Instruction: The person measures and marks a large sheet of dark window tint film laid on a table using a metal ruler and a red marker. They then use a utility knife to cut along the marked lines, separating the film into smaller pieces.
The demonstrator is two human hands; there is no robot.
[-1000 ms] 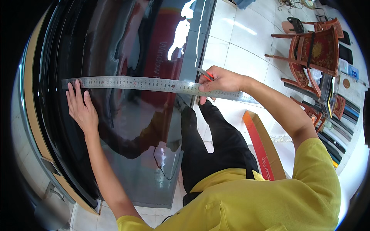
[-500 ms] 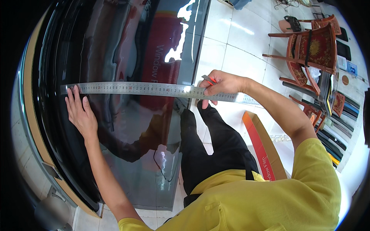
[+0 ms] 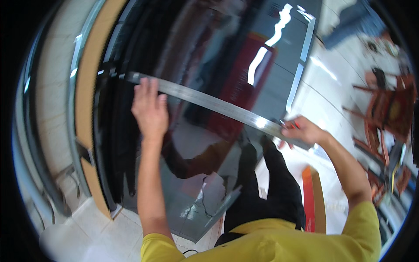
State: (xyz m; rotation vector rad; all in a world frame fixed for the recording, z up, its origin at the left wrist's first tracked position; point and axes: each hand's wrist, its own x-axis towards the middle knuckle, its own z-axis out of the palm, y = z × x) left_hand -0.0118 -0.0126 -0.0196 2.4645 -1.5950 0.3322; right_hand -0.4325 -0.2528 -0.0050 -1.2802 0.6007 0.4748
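Note:
A long steel ruler (image 3: pixel 209 101) lies slantwise across a dark, glossy sheet of window film (image 3: pixel 185 222). My left hand (image 3: pixel 150 109) rests flat on the sheet, its outstretched fingertips pressing the ruler near its far-left end. At the sheet's right edge, my right hand (image 3: pixel 302 130) is closed round the other end of the ruler, which sticks out past the edge. Between the same fingers shows a small red-and-grey tool (image 3: pixel 295 124), seemingly a utility knife, mostly hidden and blurred.
A brown cardboard strip (image 3: pixel 85 96) borders the sheet on the left, with dark curved lengths beyond it. An open red carton (image 3: pixel 310 201) stands on the white tiled floor by my legs. Carved wooden chairs (image 3: pixel 388 105) and blue fabric (image 3: pixel 355 24) lie to the right.
The view has turned and shifted left, so the sheet and ruler appear farther right and tilted. Both hands keep their places on the ruler.

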